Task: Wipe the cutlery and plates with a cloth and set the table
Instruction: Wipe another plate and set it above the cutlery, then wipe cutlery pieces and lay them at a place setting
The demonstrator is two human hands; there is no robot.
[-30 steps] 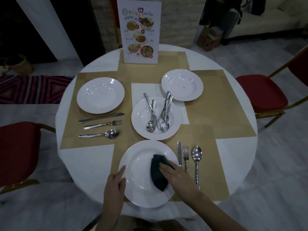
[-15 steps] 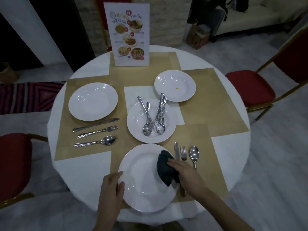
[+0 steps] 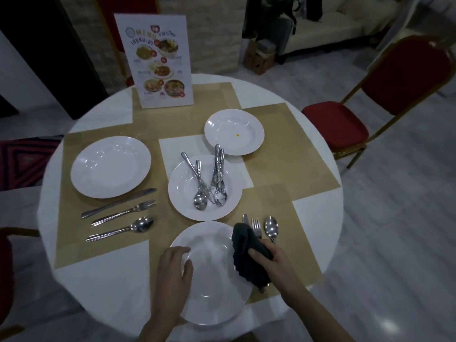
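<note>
Clutching dark cloth (image 3: pixel 249 255) in right hand (image 3: pixel 276 260) at right rim of near plate (image 3: pixel 212 275); left hand (image 3: pixel 172 270) resting flat-fingered on left rim; knife, fork, spoon just right, partly hidden.

A round table (image 3: pixel 74 287) under a white cloth fills the middle of a dimly lit room. To its right stands a red-cushioned chair (image 3: pixel 385 95) with a gold frame; part of another red chair (image 3: pixel 5 272) shows at the table's left. Beyond the table, a pale stone-brick wall (image 3: pixel 212 33) rises, with a cream sofa (image 3: pixel 345 25) to its right and a cardboard box (image 3: pixel 259 58) on the floor nearby. The floor (image 3: pixel 394 218) right of the table is grey marble-look tile. A striped red rug (image 3: pixel 19 164) lies left of the table.
</note>
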